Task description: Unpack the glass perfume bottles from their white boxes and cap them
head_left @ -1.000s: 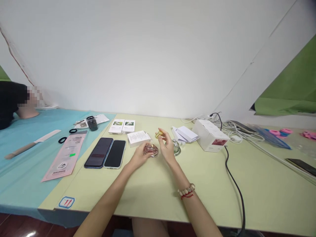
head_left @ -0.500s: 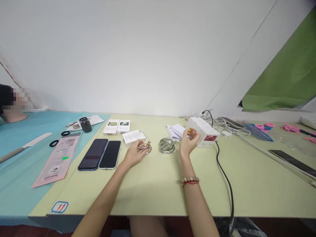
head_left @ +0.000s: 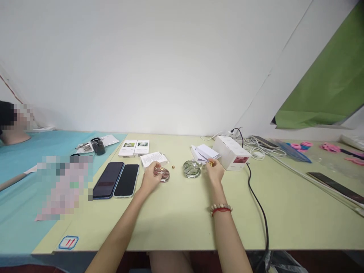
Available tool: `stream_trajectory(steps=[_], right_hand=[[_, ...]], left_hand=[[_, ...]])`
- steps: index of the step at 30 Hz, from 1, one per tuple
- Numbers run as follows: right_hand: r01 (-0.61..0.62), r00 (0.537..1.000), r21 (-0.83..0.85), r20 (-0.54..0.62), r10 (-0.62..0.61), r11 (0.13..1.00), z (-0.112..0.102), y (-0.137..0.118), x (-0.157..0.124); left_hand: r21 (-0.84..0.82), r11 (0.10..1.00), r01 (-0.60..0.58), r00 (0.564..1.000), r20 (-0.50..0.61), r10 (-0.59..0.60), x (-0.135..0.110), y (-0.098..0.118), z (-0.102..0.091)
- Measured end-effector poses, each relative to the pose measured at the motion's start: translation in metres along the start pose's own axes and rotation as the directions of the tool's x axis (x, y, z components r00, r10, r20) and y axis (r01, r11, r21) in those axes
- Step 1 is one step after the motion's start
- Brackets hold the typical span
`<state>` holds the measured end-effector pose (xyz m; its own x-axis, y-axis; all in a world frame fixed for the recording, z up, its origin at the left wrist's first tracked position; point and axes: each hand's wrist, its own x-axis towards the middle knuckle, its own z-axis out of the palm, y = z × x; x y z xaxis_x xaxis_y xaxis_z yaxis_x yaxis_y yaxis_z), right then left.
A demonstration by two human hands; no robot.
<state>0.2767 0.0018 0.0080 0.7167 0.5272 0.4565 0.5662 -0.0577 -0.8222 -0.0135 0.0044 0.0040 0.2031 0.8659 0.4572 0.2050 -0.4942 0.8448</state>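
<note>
Both forearms reach over the desk's [head_left: 176, 220] near edge; well in from it, the left hand [head_left: 151, 178] clasps a reddish glass bottle [head_left: 163, 175], the right hand's [head_left: 215, 172] fingers pinching a gold piece [head_left: 211, 163].

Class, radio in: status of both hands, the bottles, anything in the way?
Left hand gripping pink bottle. Right hand pinching gold piece. Green bottle and small gold bit on table between hands. Papers close behind right hand.

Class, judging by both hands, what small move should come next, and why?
Probably the right hand should release the gold piece onto the table: it appears low beside the greenish bottle, while the left hand holds the reddish bottle.
</note>
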Motion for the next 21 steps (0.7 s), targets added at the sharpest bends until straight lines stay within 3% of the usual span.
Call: stream_trajectory(steps=[10,15,18,21], right_hand=[[-0.041,0.998,0.001,0.051,0.041,0.999,0.005,0.000,-0.004],[-0.049,0.998,0.057,-0.037,0.051,0.997,0.003,-0.008,-0.001],[-0.050,0.995,0.123,-0.076,0.060,0.991,0.003,-0.010,0.002],[-0.064,0.992,0.203,-0.094,0.084,0.977,0.004,-0.009,0.004]], left_hand=[[-0.046,0.999,-0.021,0.995,0.101,0.025,-0.008,0.014,0.011],[0.102,0.974,-0.204,0.967,0.176,0.184,-0.019,0.026,0.027],[0.044,0.952,-0.302,0.922,0.266,0.280,-0.024,0.030,0.037],[-0.005,0.950,-0.311,0.901,0.317,0.296,-0.028,0.031,0.044]])
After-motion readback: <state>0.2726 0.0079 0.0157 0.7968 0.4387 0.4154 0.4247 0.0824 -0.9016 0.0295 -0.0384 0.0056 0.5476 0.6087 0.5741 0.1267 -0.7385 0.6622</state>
